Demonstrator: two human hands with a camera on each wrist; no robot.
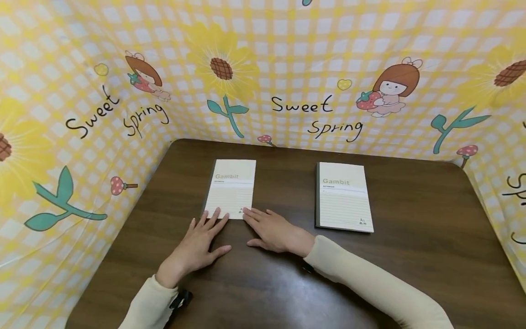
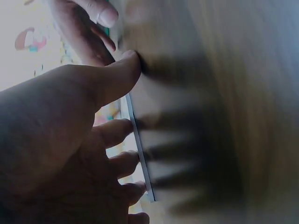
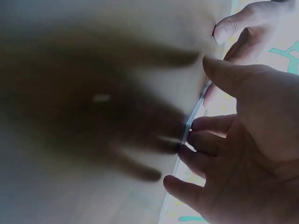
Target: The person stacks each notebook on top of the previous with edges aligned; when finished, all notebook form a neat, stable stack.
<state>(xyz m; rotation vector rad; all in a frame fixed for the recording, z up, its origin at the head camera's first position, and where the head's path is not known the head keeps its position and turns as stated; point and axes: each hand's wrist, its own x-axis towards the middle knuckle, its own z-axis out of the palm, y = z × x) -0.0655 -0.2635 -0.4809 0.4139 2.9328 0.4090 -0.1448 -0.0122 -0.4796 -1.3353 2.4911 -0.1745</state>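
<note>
A white notebook [image 1: 232, 192] with "Gambit" on its cover and a dark spine lies flat on the table. The spread fingers of my left hand [image 1: 197, 244] touch its near left corner, thumb out to the side on the wood. At the near right corner, the fingertips of my right hand [image 1: 275, 230] touch the cover's edge, its fingers fairly straight. In the left wrist view the notebook's thin edge [image 2: 140, 154] runs beneath the left fingertips. Fingers of the right hand meet the notebook's edge [image 3: 189, 123] in the right wrist view.
A second, thicker-looking "Gambit" notebook or stack [image 1: 343, 196] lies to the right, beyond the right forearm. The dark wooden table [image 1: 263, 292] ends at a yellow checked cloth [image 1: 287, 68] behind and at both sides.
</note>
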